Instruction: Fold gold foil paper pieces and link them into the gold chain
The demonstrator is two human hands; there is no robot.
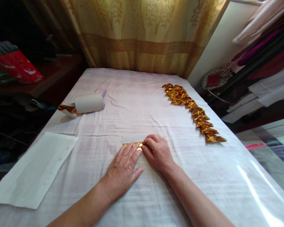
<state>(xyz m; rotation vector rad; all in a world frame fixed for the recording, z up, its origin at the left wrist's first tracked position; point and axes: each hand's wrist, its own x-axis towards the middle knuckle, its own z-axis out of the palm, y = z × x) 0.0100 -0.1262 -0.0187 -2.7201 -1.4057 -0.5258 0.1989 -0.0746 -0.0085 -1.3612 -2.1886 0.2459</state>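
Note:
A small sheet of gold foil paper (133,140), white on its back, lies on the white cloth in front of me with one edge folded over. My left hand (124,167) lies flat on it, fingers stretched out and pressing the near part down. My right hand (157,151) rests beside it with fingers curled, pressing the fold at the paper's right end. A long row of several folded gold paper pieces (194,112) runs along the right side of the cloth.
A white roll of foil paper (88,102) with a gold end lies at the left. A large white sheet (35,168) lies near the left front edge. The table cloth (142,94) ends at a curtain behind; shelves of fabric stand right.

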